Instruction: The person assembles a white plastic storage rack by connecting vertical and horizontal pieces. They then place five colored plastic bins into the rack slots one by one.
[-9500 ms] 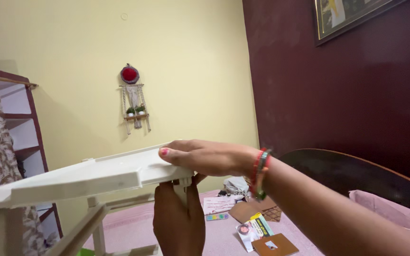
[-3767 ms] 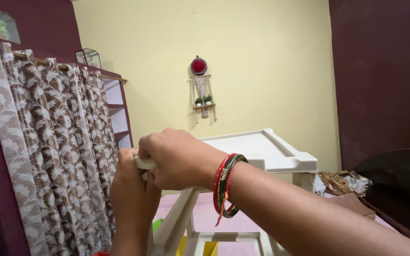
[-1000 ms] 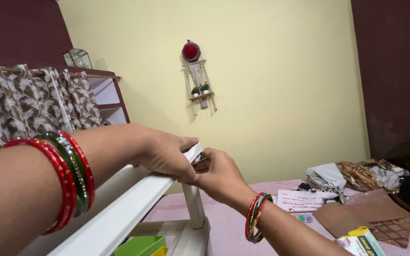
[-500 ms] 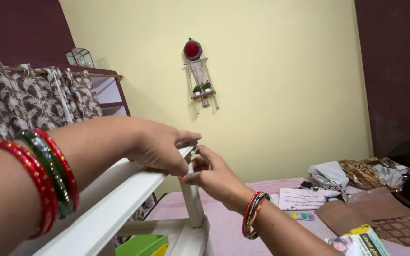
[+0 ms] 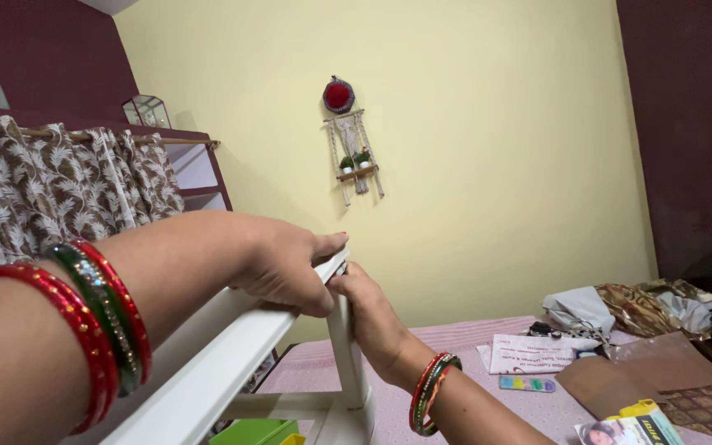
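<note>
Right now the left hand [image 5: 286, 268] clamps down over the top corner of the white plastic rack [image 5: 232, 346], at 7 o'clock in view; right hand [image 5: 368, 317] wraps the upright leg [image 5: 346, 346] just under it. Looks light, stiff, smooth (grip corner + leg, not the thin rails). Vs half a sec ago, right fingers have closed fully round the leg.
</note>
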